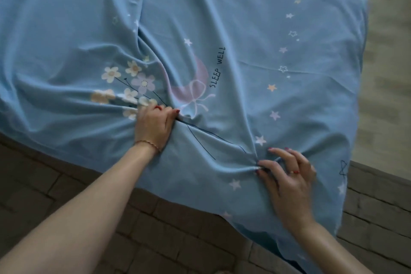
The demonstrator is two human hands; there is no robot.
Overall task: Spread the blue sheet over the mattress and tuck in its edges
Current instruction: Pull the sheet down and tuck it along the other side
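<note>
Brick-patterned floor (66, 187), wrinkled blue sheet (255, 29)

The sheet (255, 18) is light blue, printed with white and lilac flowers, scattered pale stars, a pink moon with a bow and dark "SLEEP WELL" lettering. The floor (66, 184) is brown brick-patterned tile.

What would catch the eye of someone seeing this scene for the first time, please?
First, the blue sheet that fills most of the view, creased in long folds that run toward the two hands. The left hand grips a bunch of fabric beside the printed flowers, and the right hand pinches a gather near the sheet's lower right edge. Between them and above, the words SLEEP WELL stand beside a pink moon.
</note>
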